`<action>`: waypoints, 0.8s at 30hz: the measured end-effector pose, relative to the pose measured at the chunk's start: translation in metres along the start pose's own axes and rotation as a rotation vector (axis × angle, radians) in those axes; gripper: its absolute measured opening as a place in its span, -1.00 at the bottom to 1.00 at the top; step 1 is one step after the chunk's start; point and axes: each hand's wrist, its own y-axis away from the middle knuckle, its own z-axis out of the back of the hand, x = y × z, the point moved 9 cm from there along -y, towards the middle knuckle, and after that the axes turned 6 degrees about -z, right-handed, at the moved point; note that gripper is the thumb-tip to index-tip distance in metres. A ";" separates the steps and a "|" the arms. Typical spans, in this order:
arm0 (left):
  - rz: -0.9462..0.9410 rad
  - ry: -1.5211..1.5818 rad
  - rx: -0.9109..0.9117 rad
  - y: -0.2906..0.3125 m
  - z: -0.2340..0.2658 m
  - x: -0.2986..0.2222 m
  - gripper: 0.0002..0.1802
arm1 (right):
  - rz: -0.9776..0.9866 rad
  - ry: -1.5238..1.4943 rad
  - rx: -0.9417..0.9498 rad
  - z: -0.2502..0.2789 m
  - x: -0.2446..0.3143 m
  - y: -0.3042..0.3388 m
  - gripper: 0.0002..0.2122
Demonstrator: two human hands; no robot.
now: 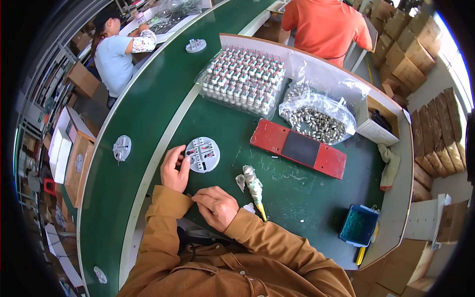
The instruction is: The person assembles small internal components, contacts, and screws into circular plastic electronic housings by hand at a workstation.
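A round white plastic plate (211, 161) with small black and red parts set in its compartments lies on the green bench. At its left edge is my left hand (174, 171), thumb and fingers closed against the rim. My right hand (216, 207) is nearer to me, beside the left cuff, with its fingers curled and pressed together; whatever they may hold is hidden. To the right of the plate lies a tool wrapped in whitish film with a yellow tip (255, 190).
A tray of several small white parts with pins (242, 84), a bag of metal cylinders (316, 121) and a red block with a dark pad (299, 148) lie beyond. At right stands a blue bin (358, 225). More round plates (122, 148) sit on the left belt. Two people work nearby.
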 end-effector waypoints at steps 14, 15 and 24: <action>-0.263 -0.036 0.202 0.000 -0.013 0.003 -0.63 | -0.050 0.050 0.034 -0.026 -0.012 -0.001 -0.76; -0.263 -0.025 0.208 0.000 -0.013 0.007 -0.63 | -0.059 0.058 0.031 -0.028 -0.014 -0.003 -0.76; -0.495 0.124 0.513 -0.013 -0.019 0.006 -0.15 | -0.341 0.128 0.051 -0.005 -0.022 -0.063 -0.67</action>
